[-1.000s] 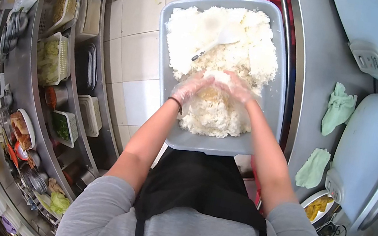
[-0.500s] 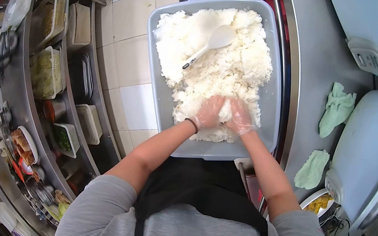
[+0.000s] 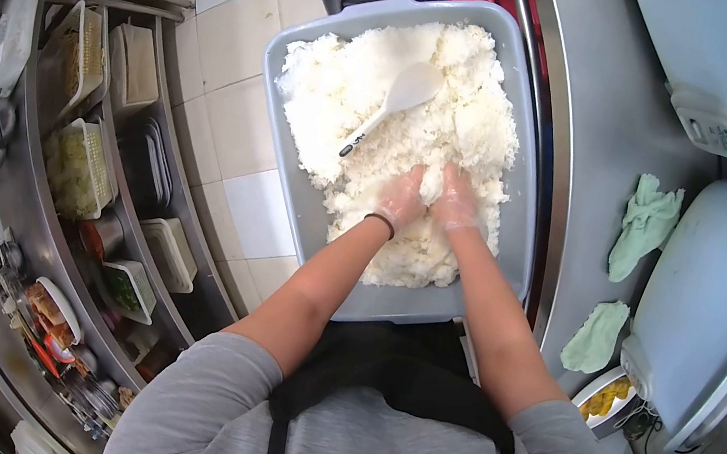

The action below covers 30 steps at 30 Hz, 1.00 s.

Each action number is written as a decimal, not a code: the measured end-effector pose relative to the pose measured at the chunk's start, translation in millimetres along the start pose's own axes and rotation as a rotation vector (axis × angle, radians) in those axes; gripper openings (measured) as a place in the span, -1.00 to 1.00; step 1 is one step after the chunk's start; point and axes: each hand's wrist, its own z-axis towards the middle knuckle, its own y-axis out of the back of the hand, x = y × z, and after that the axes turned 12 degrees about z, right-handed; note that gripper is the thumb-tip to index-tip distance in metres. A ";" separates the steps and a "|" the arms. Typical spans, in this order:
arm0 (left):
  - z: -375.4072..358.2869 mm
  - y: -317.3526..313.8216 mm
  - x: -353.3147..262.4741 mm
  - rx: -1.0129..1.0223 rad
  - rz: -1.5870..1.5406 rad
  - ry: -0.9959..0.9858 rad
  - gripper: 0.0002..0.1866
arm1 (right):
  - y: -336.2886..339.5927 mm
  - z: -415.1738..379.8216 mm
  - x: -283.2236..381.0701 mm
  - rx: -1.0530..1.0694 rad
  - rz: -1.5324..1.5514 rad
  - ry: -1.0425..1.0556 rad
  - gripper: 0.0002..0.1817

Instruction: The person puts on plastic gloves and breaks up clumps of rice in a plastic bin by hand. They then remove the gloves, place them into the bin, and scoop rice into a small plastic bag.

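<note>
The rice [image 3: 479, 121] is in the grey tub [image 3: 393, 308], heaped toward its far end. The left hand [image 3: 400, 200] and right hand [image 3: 456, 203], in clear gloves, touch it near the tub's middle; each hand's fingers look close together, but whether they clamp any rice cannot be told. A hard push could spill rice over the rim or make the loosely lying paddle [image 3: 415, 87] slide. Left of the tub, a white basket [image 3: 106, 172] holds pale green food; right, a bowl [image 3: 580, 399] holds yellow pieces.

One head-worn view (wide, round-edged), forward and steeply down.
</note>
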 end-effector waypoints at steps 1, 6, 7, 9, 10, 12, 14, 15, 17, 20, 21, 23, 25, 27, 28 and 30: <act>2.7 1.3 -1.3 0.009 -0.001 0.001 -0.47 | -3.1 4.3 -3.6 0.006 0.001 -0.007 -0.23; 8.9 12.9 -4.7 -0.039 -0.070 -0.023 -0.38 | 10.1 17.4 -4.1 -0.020 0.096 0.003 -0.29; 11.5 13.7 -5.3 -0.036 -0.054 -0.030 -0.31 | 13.3 21.9 -8.8 -0.026 0.093 0.006 -0.29; 7.9 20.9 -1.7 0.025 -0.241 -0.050 -0.25 | 19.4 25.9 -21.8 0.024 0.221 0.195 -0.32; 7.3 21.2 0.3 0.088 -0.427 -0.068 -0.19 | 15.6 28.1 -30.6 0.026 0.219 0.202 -0.32; 33.2 -33.9 28.2 0.102 -0.325 -0.074 -0.18 | 7.6 32.6 -41.8 0.040 0.306 0.192 -0.29; 32.3 -45.8 33.4 0.121 -0.218 -0.079 -0.17 | 6.3 25.5 -41.7 0.090 0.391 0.243 -0.26; 14.5 -24.9 20.8 0.124 -0.639 0.052 -0.20 | 5.3 19.4 -39.0 0.139 0.467 0.284 -0.24; -13.2 9.3 3.4 0.119 -1.061 0.187 -0.23 | -1.3 -0.2 -26.7 0.145 0.536 0.318 -0.24; -27.2 35.9 -12.4 0.152 -1.207 0.155 -0.27 | 27.9 -34.8 4.7 0.168 0.741 0.336 -0.26; -28.9 42.2 -17.7 0.205 -1.254 0.115 -0.30 | 39.1 -44.4 13.7 0.193 0.878 0.320 -0.29; -33.9 56.8 -23.0 0.251 -1.297 0.075 -0.34 | 40.6 -54.6 18.4 0.072 0.896 0.373 -0.32; -46.2 83.3 -33.2 0.250 -1.278 0.029 -0.42 | 34.0 -56.0 14.8 -0.047 0.909 0.415 -0.36; -54.4 96.6 -34.2 0.232 -1.311 0.011 -0.50 | 22.4 -51.2 10.5 -0.079 1.178 0.267 -0.44; -57.7 100.9 -33.2 0.217 -1.345 -0.008 -0.58 | 23.1 -49.9 10.1 -0.075 1.181 0.267 -0.44; -61.7 107.1 -31.8 0.226 -1.324 0.044 -0.55 | 24.7 -49.2 8.7 0.061 1.445 0.133 -0.61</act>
